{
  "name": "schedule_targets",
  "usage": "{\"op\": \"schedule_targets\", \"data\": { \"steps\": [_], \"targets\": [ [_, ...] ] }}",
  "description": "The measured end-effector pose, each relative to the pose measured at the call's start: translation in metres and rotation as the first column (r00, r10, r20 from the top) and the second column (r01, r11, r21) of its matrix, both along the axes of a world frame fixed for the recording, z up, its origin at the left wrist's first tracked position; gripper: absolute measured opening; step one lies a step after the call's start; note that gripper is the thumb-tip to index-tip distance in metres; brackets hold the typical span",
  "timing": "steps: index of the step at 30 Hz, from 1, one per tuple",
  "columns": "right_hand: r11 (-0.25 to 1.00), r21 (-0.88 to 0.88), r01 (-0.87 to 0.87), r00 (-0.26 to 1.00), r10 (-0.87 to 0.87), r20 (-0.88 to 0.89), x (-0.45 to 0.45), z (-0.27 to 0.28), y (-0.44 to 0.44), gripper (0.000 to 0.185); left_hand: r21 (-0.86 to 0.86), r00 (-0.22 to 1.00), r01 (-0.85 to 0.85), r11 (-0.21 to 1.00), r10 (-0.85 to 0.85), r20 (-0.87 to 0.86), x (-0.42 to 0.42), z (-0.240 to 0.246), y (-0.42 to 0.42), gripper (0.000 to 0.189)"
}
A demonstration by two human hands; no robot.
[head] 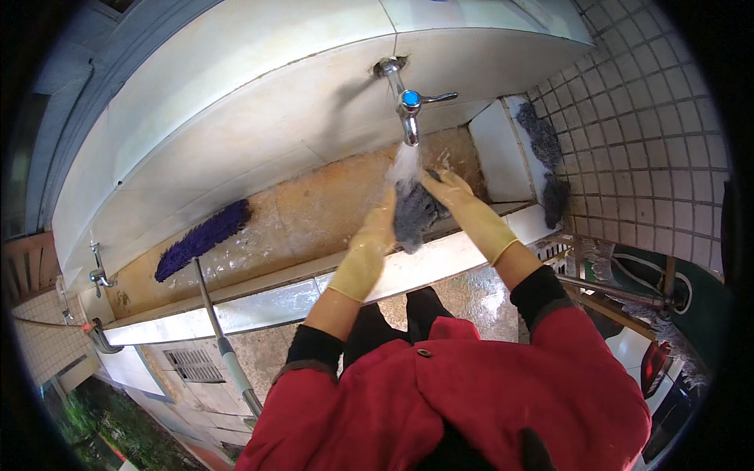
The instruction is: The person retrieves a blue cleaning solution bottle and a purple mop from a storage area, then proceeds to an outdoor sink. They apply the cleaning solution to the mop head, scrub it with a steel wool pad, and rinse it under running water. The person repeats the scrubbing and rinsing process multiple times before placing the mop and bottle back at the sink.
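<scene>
Water runs from a chrome tap (410, 112) with a blue cap onto a wet, shaggy grey mop cloth (415, 215). My left hand (372, 241), in a yellow rubber glove, lies along the cloth's left side; the spray blurs its fingertips. On the other side, my right hand (456, 197), gloved the same way, has its fingers at the cloth's upper right edge. How firmly either hand holds the cloth cannot be told. The cloth hangs over the front edge of a long tiled trough (318, 206).
A purple mop head (203, 240) lies in the trough at left, its metal pole (215, 318) leaning over the front rim (265, 309). More grey cloths (539, 135) lie on the right ledge by the tiled wall (636, 135). A second tap (99, 272) is at far left.
</scene>
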State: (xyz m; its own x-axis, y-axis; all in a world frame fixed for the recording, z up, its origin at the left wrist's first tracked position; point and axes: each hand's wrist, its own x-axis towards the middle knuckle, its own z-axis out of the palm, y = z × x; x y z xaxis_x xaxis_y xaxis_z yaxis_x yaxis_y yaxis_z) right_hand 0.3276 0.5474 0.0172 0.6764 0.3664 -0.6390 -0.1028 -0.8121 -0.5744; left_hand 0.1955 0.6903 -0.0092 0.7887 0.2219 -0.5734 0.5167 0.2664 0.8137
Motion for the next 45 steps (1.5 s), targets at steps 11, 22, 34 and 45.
{"op": "schedule_targets", "data": {
  "steps": [11, 22, 34, 45],
  "targets": [
    [0.903, 0.426, 0.063, 0.982, 0.020, -0.189, -0.095, 0.012, 0.003, 0.052, -0.593, 0.855, -0.518, 0.616, 0.405, -0.326, -0.006, -0.018, 0.004, 0.031],
    [0.363, 0.304, 0.881, 0.473, -0.661, -0.582, -0.044, -0.011, 0.051, 0.032, -0.578, 0.772, -0.619, 0.531, 0.545, -0.326, -0.003, -0.009, -0.001, 0.043],
    [0.970, 0.086, 0.226, 0.973, -0.221, -0.065, -0.051, 0.045, 0.065, 0.037, -0.456, 0.717, -0.693, 0.559, 0.467, -0.517, 0.034, -0.030, -0.021, 0.040],
    [0.493, 0.351, 0.796, 0.592, -0.515, -0.620, 0.006, -0.002, 0.005, 0.037, -0.405, 0.851, -0.521, 0.751, 0.495, -0.178, 0.000, -0.018, -0.012, 0.047]
  ]
}}
